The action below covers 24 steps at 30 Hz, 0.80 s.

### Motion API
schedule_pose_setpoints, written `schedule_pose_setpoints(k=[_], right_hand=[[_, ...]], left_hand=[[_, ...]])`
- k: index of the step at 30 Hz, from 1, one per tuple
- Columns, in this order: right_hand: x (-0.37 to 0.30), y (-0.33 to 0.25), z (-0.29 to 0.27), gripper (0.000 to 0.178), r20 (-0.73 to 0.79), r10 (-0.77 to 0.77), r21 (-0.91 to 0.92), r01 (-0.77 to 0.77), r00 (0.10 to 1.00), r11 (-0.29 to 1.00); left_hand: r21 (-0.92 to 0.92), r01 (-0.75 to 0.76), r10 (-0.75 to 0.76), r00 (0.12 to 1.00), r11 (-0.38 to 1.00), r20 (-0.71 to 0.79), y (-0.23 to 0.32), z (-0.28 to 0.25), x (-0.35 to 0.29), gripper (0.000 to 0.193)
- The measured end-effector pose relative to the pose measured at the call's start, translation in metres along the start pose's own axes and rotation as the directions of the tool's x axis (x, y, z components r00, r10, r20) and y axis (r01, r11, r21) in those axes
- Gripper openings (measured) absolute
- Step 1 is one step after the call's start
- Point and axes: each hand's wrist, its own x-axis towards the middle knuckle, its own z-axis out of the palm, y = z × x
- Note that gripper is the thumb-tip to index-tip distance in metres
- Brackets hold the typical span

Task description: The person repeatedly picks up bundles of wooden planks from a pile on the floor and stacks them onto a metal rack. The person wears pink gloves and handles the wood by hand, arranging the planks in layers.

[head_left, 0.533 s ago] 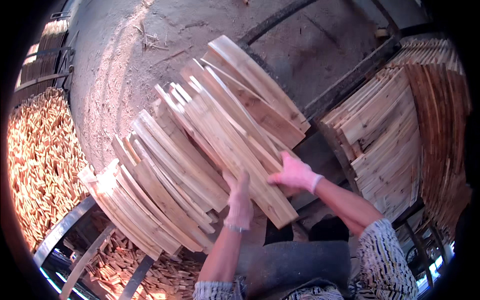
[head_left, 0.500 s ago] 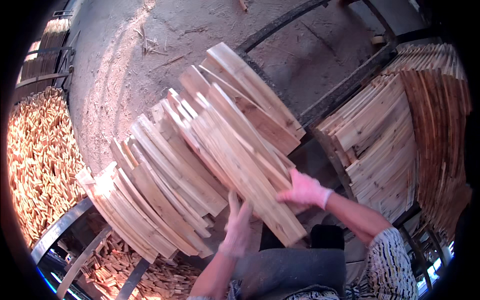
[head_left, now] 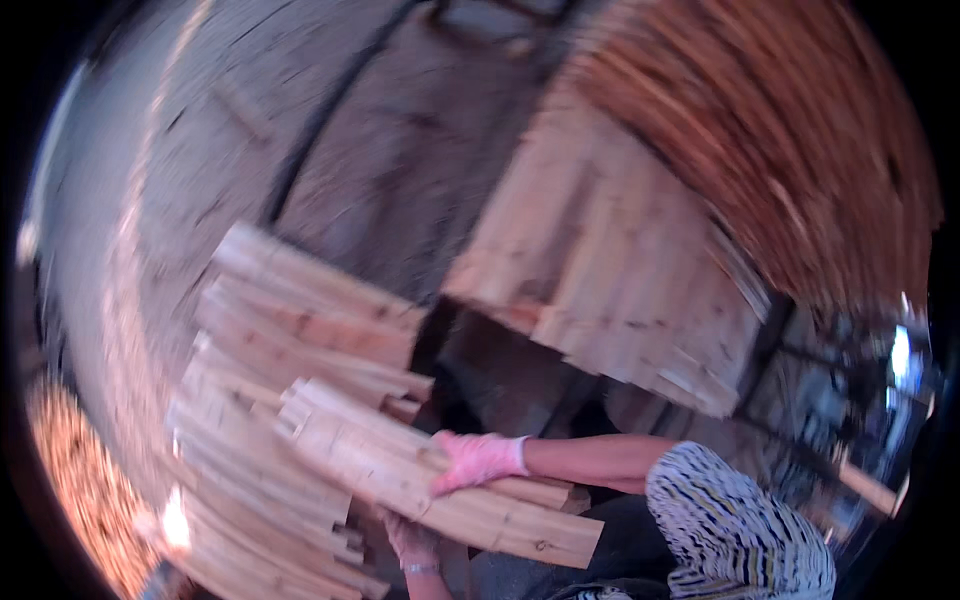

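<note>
Now the action is viewed from the head, downward, fisheye-wide. Left hand [head_left: 411, 545] and right hand [head_left: 480, 462] are framed close.

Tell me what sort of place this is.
Probably a timber workshop: pale, flat wooden boards in the pink-gloved right hand, a broad stack of pale wooden planks, and a stack of reddish-brown wooden strips.

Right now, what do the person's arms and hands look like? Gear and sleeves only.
Right hand: pink glove with a snug wrist cuff. Right forearm: bare up to a loose sleeve, white with dark wavy streaks and hints of yellow. Left hand: seems gloved too, but shadowed and blurred; thin pale band at the wrist. Left sleeve: can't make it out.
</note>
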Motion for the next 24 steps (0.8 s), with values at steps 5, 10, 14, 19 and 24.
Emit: schedule_pose_setpoints(k=[5, 10, 14, 19, 24], right_hand=[[-0.098, 0.057, 0.000, 0.097, -0.076, -0.210, 0.266, 0.223, 0.975, 0.938], [-0.189, 0.095, -0.047, 0.114, -0.337, -0.267, 0.457, 0.405, 0.903, 0.792], [-0.256, 0.120, -0.087, 0.113, -0.694, -0.437, 0.185, 0.728, 0.573, 0.660], [-0.340, 0.147, -0.124, 0.110, -0.859, -0.314, 0.076, 0.709, 0.403, 0.701], [-0.347, 0.201, -0.126, 0.107, -0.947, -0.261, -0.053, 0.708, 0.188, 0.704]], left_hand=[[0.070, 0.071, -0.070, 0.997, 0.995, -0.011, 0.001, 0.044, -0.041, 0.059], [0.364, 0.034, -0.109, 0.976, 0.931, 0.187, 0.000, 0.175, -0.067, 0.067], [0.429, -0.325, 0.090, 0.871, 0.843, 0.484, -0.027, 0.291, -0.073, 0.082], [0.442, -0.486, 0.096, 0.747, 0.754, 0.657, -0.049, 0.378, -0.073, 0.081], [0.292, -0.886, -0.253, 0.394, -0.359, 0.884, -0.050, 0.408, -0.015, 0.055]])
